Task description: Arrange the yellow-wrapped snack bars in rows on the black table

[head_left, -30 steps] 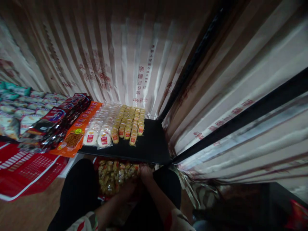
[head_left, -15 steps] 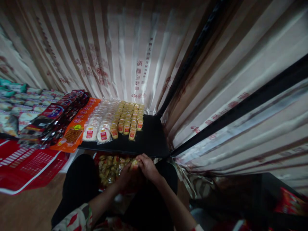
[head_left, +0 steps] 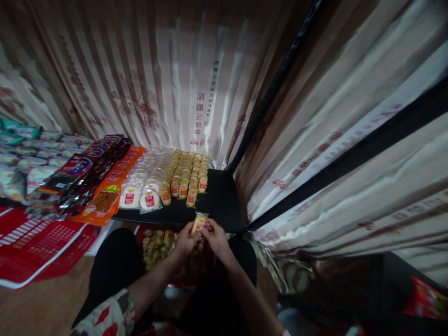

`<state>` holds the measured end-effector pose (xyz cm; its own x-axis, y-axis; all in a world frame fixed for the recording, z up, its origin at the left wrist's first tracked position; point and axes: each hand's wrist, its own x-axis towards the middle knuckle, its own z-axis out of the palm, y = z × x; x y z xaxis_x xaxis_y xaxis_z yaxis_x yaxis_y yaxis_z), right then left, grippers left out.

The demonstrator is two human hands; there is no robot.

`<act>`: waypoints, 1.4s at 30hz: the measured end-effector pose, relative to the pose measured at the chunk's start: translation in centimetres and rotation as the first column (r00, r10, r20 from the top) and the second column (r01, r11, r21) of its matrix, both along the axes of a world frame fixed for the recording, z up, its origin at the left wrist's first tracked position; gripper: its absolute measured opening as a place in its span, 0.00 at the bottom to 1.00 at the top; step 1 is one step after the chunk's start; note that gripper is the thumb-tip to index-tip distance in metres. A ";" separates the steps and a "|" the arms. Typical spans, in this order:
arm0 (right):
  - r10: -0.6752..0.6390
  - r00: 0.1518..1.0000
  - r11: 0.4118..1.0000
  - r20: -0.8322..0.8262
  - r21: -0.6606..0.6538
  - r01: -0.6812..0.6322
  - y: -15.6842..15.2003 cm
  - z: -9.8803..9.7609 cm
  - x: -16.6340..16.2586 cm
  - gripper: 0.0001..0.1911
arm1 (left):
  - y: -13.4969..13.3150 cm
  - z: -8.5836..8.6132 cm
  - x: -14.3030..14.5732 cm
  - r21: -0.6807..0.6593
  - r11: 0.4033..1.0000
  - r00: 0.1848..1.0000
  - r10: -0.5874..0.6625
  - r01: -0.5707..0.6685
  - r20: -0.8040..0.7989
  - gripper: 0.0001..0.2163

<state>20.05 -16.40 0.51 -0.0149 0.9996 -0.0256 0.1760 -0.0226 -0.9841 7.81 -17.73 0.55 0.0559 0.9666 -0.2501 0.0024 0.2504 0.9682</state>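
Observation:
Between my two hands is a small yellow snack packet (head_left: 199,224) with a red and white label, held upright just above the shelf's front edge. My left hand (head_left: 185,241) pinches its left side, and my right hand (head_left: 214,238) grips its right side. Below them, between my knees, a red basket (head_left: 140,232) holds many similar yellow wrapped packets (head_left: 157,246). On the black shelf (head_left: 220,200) ahead, matching yellow packets (head_left: 184,186) stand in rows, labels facing me. Left of these are rows of round white wrapped snacks (head_left: 150,198).
Further left lie an orange snack bag (head_left: 105,200), dark red glossy packets (head_left: 77,170) and white and green bags (head_left: 38,154). A red shopping basket (head_left: 45,247) stands at lower left. Pleated curtains (head_left: 175,79) and a black pole (head_left: 276,84) rise behind the shelf.
Both hands have come up from over the basket with the yellow packet, which now shows upright by the shelf edge. The view has shifted slightly.

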 end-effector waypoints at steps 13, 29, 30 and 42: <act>-0.251 0.929 0.964 0.271 0.155 0.215 7.8 0.9 2.1 0.14 | 3.1 2.8 2.9 0.388 0.920 0.902 0.131 0.044 -0.412 0.23; -0.203 0.941 0.962 0.271 0.236 0.140 13.4 0.3 0.0 0.22 | 5.5 1.3 6.0 0.356 0.934 0.778 0.243 -0.026 -0.579 0.25; -0.202 0.951 0.961 0.235 0.234 0.147 13.2 0.4 -0.2 0.22 | 5.7 1.3 6.1 0.352 0.935 0.778 0.254 -0.045 -0.575 0.25; -0.216 0.964 0.962 0.154 0.201 0.183 13.5 -0.4 -0.7 0.14 | 6.8 0.2 5.0 0.416 0.909 0.754 0.248 0.037 -0.608 0.14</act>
